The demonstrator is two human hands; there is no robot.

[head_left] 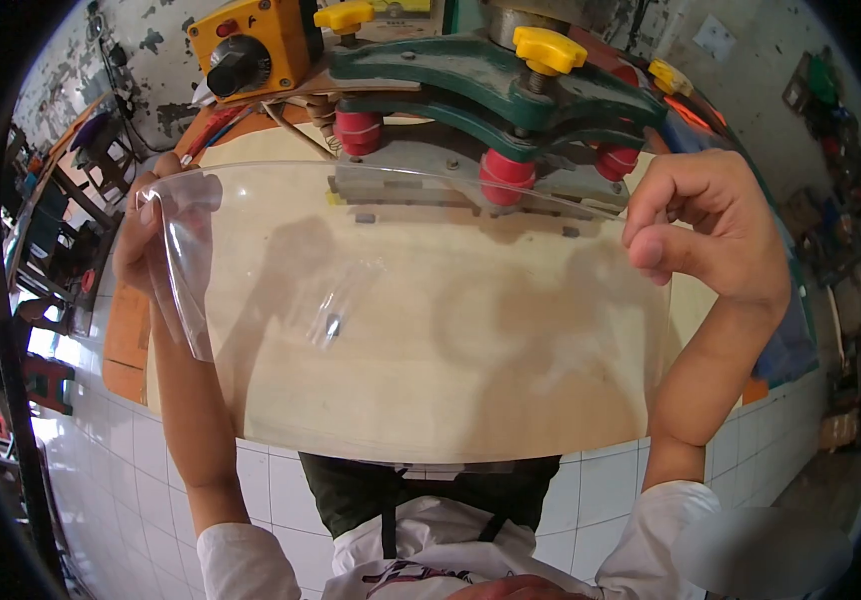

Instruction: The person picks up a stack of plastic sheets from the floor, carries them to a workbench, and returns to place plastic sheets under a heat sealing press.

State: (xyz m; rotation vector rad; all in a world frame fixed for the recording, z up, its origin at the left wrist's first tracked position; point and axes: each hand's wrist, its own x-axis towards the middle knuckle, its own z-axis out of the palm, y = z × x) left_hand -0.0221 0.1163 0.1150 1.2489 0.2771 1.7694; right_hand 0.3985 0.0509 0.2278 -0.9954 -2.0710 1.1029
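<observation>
Over table (129,350), fingers (663,249) pinch clear sheet (331,305) at corners.

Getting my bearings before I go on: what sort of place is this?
Probably a small workshop: a dark-green metal machine with lobed yellow knobs and a yellow box with a black dial stand beyond the clear flexible plastic sheet.

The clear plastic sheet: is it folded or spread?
Mostly spread: the sheet extends between left hand and right hand, its left end bent.
</observation>
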